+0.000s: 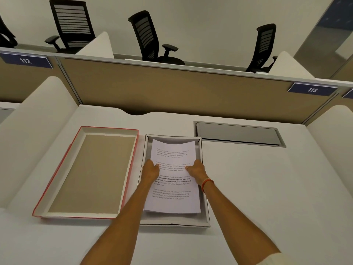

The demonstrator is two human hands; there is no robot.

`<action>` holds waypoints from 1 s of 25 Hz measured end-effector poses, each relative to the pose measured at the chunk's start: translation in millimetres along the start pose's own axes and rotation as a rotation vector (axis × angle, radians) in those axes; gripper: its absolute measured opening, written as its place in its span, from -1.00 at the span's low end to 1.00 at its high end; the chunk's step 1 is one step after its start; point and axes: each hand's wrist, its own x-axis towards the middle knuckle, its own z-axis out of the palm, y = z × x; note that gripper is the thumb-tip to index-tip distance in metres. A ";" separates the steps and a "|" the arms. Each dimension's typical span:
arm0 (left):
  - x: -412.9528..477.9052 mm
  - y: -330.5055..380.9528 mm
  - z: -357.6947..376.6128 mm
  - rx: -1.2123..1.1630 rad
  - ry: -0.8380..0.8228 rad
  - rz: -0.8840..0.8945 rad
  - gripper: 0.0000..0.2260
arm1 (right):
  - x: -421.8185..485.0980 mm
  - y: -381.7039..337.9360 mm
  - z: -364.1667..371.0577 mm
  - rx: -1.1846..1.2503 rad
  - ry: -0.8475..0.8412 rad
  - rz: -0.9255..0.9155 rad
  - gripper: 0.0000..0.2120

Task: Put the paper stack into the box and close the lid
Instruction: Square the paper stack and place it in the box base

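A white paper stack (172,199) with printed text lies inside the open grey box (206,217) at the desk's middle. My left hand (150,170) grips the stack's left edge and my right hand (196,169) grips its right edge, both about halfway up the sheets. The far end of the paper curves slightly upward. The lid (87,175), red-edged with a brown inside, lies upside down on the desk just left of the box.
A grey cable hatch (238,133) is set into the desk at the back right. A tan partition (172,88) stands behind the desk, with white side dividers on either side. Black office chairs stand beyond it.
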 end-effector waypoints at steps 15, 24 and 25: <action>1.7 18.2 -5.1 0.088 -0.040 -0.024 -0.92 | -6.5 -4.3 -14.5 -0.132 0.186 -0.004 -0.59; -2.0 21.9 -7.1 0.143 -0.029 -0.008 -0.93 | -10.2 -6.8 -20.4 -0.100 0.140 0.036 -0.64; -2.6 21.9 -7.6 0.143 -0.028 -0.009 -0.93 | -9.8 -6.8 -20.3 -0.102 0.137 0.039 -0.64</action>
